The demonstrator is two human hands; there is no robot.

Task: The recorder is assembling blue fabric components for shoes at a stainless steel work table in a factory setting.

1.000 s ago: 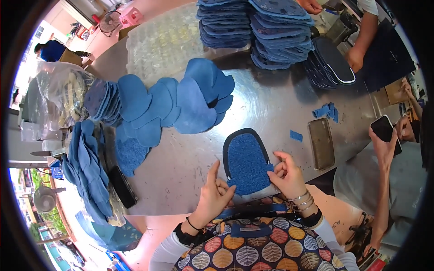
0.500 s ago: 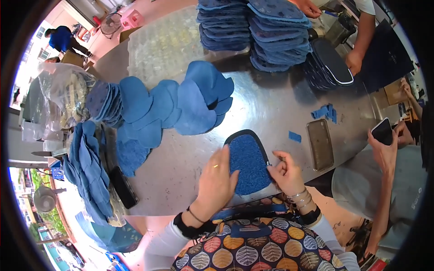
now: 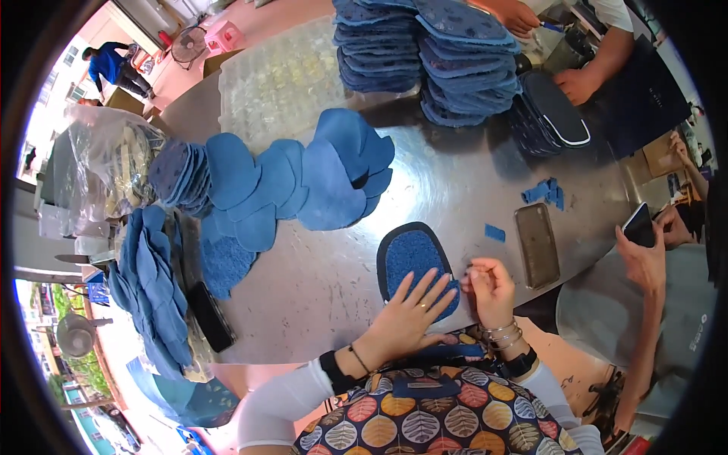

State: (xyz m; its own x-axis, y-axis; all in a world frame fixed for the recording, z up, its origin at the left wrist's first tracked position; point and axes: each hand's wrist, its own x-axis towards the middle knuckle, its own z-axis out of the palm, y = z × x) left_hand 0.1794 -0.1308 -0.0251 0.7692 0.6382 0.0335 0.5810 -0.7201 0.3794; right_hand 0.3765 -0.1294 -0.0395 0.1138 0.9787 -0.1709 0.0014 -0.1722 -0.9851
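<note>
A rounded blue fabric pad (image 3: pixel 406 258) with a fuzzy face and a dark border lies on the metal table right before me. My left hand (image 3: pixel 413 307) rests flat over its lower part, fingers spread. Just off the pad's right edge is my right hand (image 3: pixel 491 292), its fingers curled and the thumb and fingertips together. Whatever they may pinch is too small to make out. The lower end of the pad is partly covered by my left hand.
Overlapping blue fabric pieces (image 3: pixel 334 182) spread across the left. Tall stacks of blue pads (image 3: pixel 466 68) stand at the back, near a co-worker's hand (image 3: pixel 578 85). A brown phone-shaped case (image 3: pixel 537 246), blue scraps (image 3: pixel 546 191) and a black phone (image 3: pixel 211 315) lie on the table.
My left hand has gone from the pad's left side to lying flat over its lower part. My right hand has shifted slightly right, off the edge. The co-worker's hand moved left.
</note>
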